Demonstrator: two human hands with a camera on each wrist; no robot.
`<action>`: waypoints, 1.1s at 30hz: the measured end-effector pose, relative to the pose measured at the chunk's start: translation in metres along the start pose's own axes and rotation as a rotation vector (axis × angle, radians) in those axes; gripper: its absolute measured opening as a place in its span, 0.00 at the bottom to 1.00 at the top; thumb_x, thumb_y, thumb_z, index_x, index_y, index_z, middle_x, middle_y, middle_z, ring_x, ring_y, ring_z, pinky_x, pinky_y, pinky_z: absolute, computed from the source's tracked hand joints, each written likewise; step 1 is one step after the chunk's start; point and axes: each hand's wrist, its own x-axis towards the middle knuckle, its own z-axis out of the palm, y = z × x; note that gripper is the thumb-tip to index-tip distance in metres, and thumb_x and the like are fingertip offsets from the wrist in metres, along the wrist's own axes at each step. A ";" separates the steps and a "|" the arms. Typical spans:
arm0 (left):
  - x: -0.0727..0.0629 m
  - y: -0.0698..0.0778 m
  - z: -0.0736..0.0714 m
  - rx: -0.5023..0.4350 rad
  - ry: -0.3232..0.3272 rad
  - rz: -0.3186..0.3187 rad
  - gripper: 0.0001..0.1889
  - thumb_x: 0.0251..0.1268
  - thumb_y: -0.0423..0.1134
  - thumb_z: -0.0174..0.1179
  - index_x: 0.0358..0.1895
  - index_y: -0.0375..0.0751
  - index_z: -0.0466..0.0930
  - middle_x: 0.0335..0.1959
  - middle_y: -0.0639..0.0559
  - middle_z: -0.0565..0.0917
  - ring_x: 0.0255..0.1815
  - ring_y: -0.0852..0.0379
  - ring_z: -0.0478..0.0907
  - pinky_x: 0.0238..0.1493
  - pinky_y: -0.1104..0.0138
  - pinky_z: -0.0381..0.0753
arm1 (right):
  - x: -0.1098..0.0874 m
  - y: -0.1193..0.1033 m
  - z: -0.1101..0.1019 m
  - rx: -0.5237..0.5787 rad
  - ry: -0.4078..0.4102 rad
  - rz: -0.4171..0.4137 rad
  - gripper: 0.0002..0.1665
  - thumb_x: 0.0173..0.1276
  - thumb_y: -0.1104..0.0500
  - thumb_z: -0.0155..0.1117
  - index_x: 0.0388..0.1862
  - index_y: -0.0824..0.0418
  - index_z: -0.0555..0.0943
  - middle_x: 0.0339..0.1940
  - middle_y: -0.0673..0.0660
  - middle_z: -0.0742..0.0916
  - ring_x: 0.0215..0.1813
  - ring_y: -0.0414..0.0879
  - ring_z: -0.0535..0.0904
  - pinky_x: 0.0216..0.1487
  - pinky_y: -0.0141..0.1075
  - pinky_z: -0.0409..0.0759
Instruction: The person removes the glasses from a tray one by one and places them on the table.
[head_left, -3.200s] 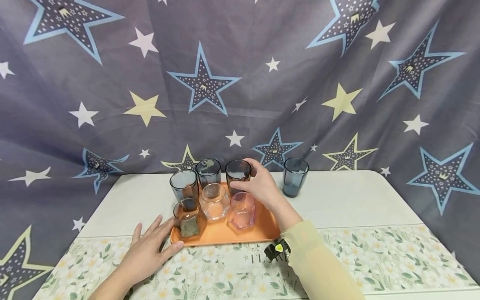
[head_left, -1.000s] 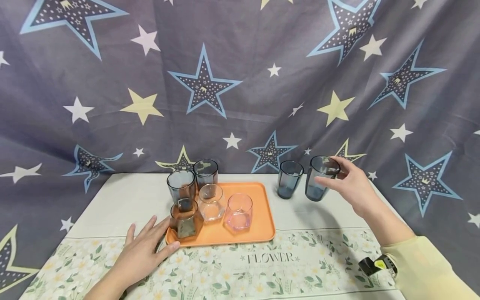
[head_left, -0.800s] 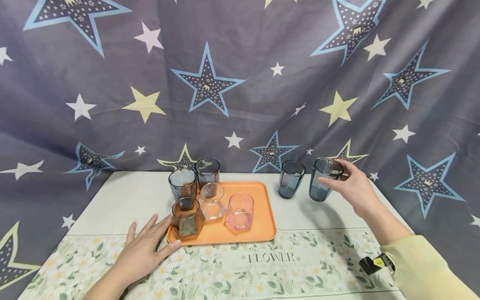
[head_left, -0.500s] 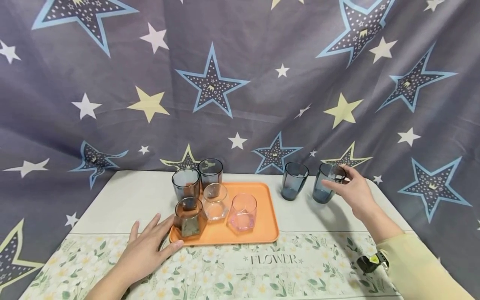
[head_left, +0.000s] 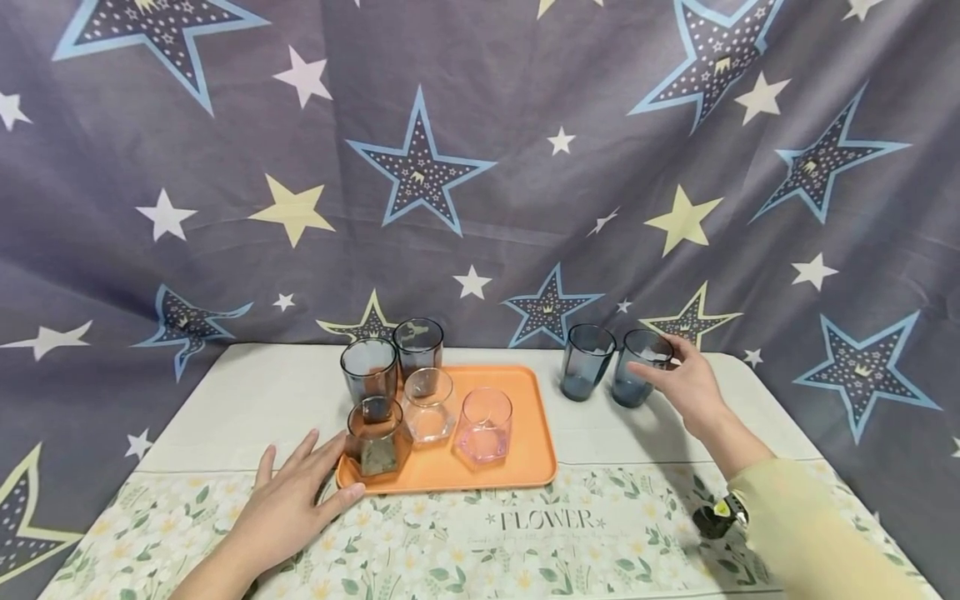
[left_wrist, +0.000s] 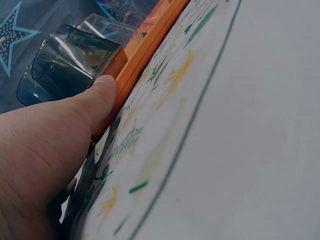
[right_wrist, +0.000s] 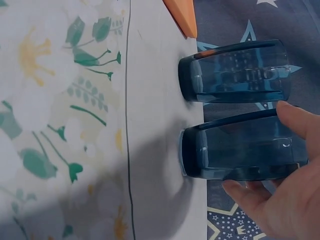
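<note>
In the head view my right hand [head_left: 688, 392] grips a tall blue glass [head_left: 632, 385] near its rim, thumb on one side and fingers on the other. The glass is upright at the table's surface, close beside a second blue glass [head_left: 584, 375]; the right wrist view shows a narrow gap between them. My left hand [head_left: 288, 500] rests at the front left corner of an orange tray [head_left: 528, 433], fingers spread and fairly straight, thumb [left_wrist: 104, 92] on the rim. Nearest to it on the tray is a smoky brown glass [head_left: 377, 442].
Also at the tray are a clear glass [head_left: 429, 417], a pink glass [head_left: 483, 433] and two tall dark blue glasses, one in front [head_left: 367, 379] and one behind [head_left: 420, 354]. A flowered cloth [head_left: 420, 558] covers the table's front. A star-patterned curtain [head_left: 495, 233] hangs behind.
My right hand has carried the tall blue glass from the tray's back right to the table on the right, then shifted it slightly left toward the other blue glass. My left hand stays at the corner.
</note>
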 end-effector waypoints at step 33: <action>-0.003 0.003 0.000 -0.008 -0.003 -0.007 0.48 0.77 0.73 0.59 0.85 0.38 0.70 0.79 0.35 0.76 0.86 0.26 0.56 0.76 0.20 0.30 | -0.008 -0.026 -0.005 -0.183 0.010 -0.135 0.69 0.73 0.46 0.82 0.94 0.64 0.45 0.88 0.73 0.62 0.87 0.71 0.58 0.82 0.67 0.63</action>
